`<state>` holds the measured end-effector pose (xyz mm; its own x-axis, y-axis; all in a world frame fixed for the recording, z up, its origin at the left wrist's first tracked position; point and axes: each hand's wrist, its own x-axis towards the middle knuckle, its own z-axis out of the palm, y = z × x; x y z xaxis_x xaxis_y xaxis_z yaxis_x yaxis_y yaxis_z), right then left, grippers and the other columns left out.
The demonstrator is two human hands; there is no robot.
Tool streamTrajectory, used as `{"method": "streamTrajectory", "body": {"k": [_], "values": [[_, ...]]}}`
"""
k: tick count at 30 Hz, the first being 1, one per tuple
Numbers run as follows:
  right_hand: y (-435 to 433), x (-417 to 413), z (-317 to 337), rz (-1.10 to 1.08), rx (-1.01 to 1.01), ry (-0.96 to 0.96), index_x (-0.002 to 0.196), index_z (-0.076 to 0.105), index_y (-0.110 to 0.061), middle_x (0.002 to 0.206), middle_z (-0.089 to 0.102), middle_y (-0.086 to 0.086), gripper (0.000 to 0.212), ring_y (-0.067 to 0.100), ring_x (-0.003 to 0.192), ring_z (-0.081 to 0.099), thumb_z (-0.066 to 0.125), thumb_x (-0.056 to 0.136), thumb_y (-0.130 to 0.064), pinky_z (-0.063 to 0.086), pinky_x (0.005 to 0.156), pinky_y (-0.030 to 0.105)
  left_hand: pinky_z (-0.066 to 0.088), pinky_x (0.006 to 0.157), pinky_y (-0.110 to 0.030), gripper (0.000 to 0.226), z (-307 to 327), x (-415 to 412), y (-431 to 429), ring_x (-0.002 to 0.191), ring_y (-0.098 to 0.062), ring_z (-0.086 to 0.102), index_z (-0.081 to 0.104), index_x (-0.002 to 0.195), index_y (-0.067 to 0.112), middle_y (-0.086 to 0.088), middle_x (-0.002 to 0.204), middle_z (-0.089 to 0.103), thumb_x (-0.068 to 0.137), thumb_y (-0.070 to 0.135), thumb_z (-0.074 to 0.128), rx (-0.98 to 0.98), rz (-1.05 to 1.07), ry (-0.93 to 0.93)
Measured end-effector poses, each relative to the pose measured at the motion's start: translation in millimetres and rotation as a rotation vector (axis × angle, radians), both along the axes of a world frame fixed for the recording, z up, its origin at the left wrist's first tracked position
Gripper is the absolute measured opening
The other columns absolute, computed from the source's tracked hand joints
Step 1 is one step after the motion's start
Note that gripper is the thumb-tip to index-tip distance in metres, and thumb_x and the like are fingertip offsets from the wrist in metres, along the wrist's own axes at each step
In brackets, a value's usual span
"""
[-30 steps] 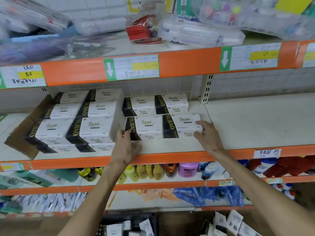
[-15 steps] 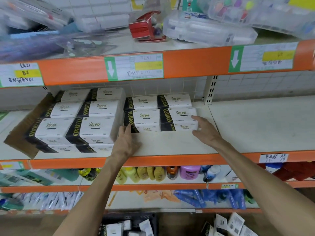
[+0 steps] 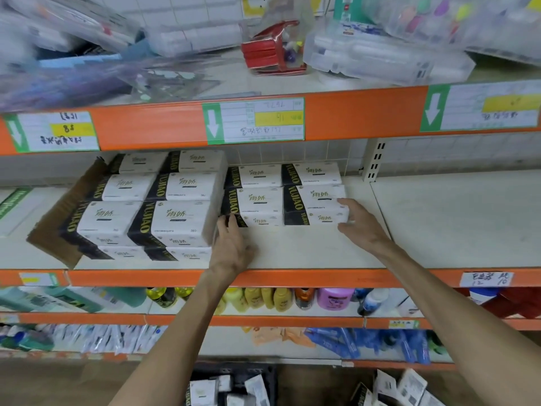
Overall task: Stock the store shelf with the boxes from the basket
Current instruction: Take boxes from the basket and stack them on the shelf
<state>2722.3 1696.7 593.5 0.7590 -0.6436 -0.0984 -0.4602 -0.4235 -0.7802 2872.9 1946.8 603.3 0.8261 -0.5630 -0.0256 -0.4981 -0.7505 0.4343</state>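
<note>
White tiled wall (image 3: pixel 292 153) behind orange-edged shelving (image 3: pixel 366 112); brown floor (image 3: pixel 44 382) below, in dim light

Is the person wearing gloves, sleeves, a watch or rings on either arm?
No. The left hand and right hand have no gloves, and both forearms are uncovered down to the frame edge. No watch, bracelet or ring shows.

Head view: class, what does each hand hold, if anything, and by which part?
No grip: the left hand presses straight fingers on the front lower corner of the left pack; the right hand rests against the right end of the right pack.
</note>
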Motion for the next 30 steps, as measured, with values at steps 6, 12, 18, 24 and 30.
{"method": "streamTrajectory", "body": {"k": [6,12,18,24,30], "values": [[15,-2,10,-0.043,0.004,0.037,0.148,0.030,-0.022,0.150,0.038,0.004,0.070,0.023,0.128,0.043,0.059,0.087,-0.005,0.037,0.103,0.032,0.032,0.110,-0.031,0.058,13,-10,28,0.130,-0.025,0.041,0.037,0.139,0.005,-0.011,0.139,0.034,0.091,0.028,0.061,0.056,-0.191,0.131],[76,-5,4,-0.408,-0.145,0.032,0.138,0.040,-0.003,0.136,0.044,0.025,0.052,0.038,0.125,0.042,0.057,0.089,-0.010,0.036,0.103,0.039,0.044,0.087,-0.025,0.031,25,-2,91,0.108,-0.023,0.060,0.057,0.122,0.013,-0.006,0.117,0.064,0.093,0.024,0.056,0.069,-0.306,0.209],[199,11,4,-0.335,-0.288,-0.056,0.124,0.051,-0.006,0.120,0.055,0.017,0.034,0.032,0.115,0.046,0.053,0.091,-0.013,0.035,0.098,0.036,0.044,0.091,-0.031,0.031,13,13,172,0.113,-0.027,0.056,0.057,0.122,0.009,-0.011,0.125,0.059,0.093,0.019,0.056,0.081,-0.355,0.221],[320,29,-1,-0.206,-0.313,-0.038,0.116,0.057,-0.007,0.115,0.057,0.014,0.027,0.030,0.112,0.049,0.052,0.091,-0.017,0.038,0.100,0.038,0.034,0.103,-0.028,0.053,-17,20,250,0.130,-0.028,0.044,0.041,0.141,0.005,-0.016,0.143,0.041,0.093,0.019,0.058,0.074,-0.335,0.252],[376,27,-23,-0.140,-0.300,0.042,0.117,0.056,-0.007,0.118,0.059,0.013,0.029,0.031,0.114,0.050,0.049,0.093,-0.022,0.038,0.100,0.043,0.033,0.105,-0.035,0.059,-45,16,289,0.132,-0.031,0.040,0.032,0.146,0.004,-0.020,0.143,0.040,0.094,0.018,0.057,0.071,-0.312,0.226]]}}
